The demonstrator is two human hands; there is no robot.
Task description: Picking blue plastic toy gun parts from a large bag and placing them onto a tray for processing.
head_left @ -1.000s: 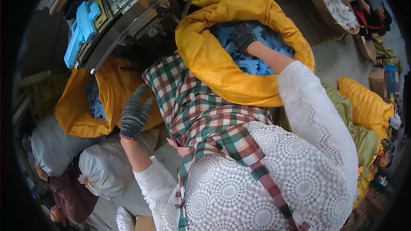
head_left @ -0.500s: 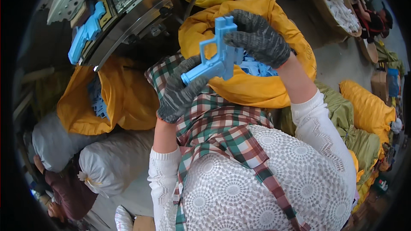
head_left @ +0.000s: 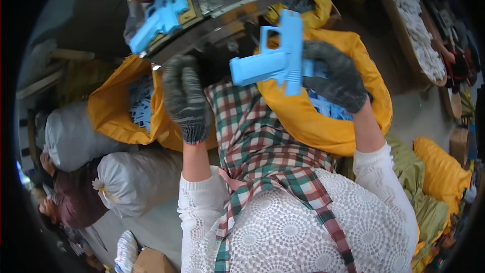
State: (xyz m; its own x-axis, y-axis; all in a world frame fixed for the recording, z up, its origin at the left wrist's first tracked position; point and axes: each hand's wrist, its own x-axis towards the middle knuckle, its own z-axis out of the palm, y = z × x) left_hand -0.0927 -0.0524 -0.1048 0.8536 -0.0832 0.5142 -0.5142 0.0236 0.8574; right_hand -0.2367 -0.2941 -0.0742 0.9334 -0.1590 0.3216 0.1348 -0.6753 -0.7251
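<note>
In front of me a light blue plastic toy pistol [head_left: 289, 55] is up in the air, its grip pointing left. My gloved right hand [head_left: 337, 78] is closed on its right side; the fingertips are partly hidden behind it. My left hand [head_left: 186, 98], in a grey knit glove, is off the pistol, fingers stretched upward and nothing visible in them. Beyond it, a second blue toy pistol [head_left: 162, 19] lies on the edge of the machine bench [head_left: 227, 14]. Below my right hand stands a yellow sack [head_left: 378, 88] of blue plastic parts.
Another yellow sack [head_left: 115, 114] with blue parts stands at the left, near stuffed white sacks [head_left: 139, 182]. A long tray [head_left: 404, 25] of white pieces runs along the far right. Green and yellow bundles [head_left: 439, 169] lie at the right. A person in a maroon sleeve [head_left: 81, 197] is at the lower left.
My left hand has let go of the toy pistol and moved left toward the bench. My right hand keeps the pistol, which has turned and shifted right in view. The whole view has swung.
</note>
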